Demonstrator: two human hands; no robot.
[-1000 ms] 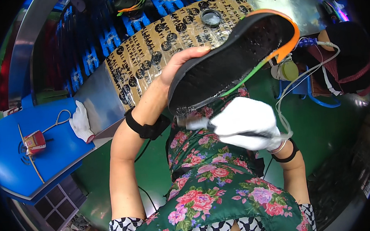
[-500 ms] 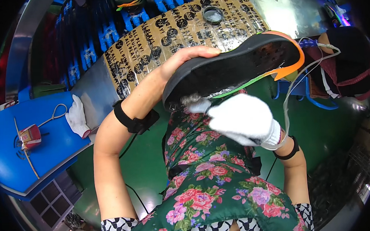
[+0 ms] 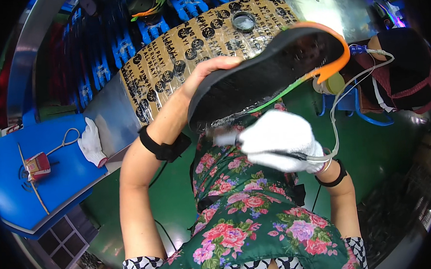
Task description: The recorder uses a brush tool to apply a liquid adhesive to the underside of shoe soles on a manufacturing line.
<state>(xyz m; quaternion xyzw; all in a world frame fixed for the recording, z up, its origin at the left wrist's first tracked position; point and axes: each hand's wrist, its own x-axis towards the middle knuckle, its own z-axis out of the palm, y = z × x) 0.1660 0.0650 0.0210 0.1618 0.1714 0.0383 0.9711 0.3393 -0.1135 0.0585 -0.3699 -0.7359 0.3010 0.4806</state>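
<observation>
Held up in front of me is a black shoe sole (image 3: 266,74), its inner face toward me, with orange edging at the far right end and a green strip along the near side. My left hand (image 3: 210,71), bare, grips its far edge near the left end. In a white knit glove, my right hand (image 3: 279,139) is closed round a brush (image 3: 224,138). The blurred bristles are close to the sole's lower left end; whether they touch cannot be told. From the gloved hand a thin clear tube (image 3: 334,112) runs up to the right. Wet, shiny patches show inside the sole.
A round dark dish (image 3: 243,22) stands on a taped brown cardboard sheet (image 3: 176,58) over the metal bench. Blue racks (image 3: 126,44) line the back. On the blue table (image 3: 11,181) at left are a spare white glove (image 3: 91,143) and a red box (image 3: 39,165). Another person (image 3: 402,74) is at the right.
The sole has tilted, its right end shifting up and left. My left arm has moved slightly right. The brush has come down a little, away from the sole's inner face.
</observation>
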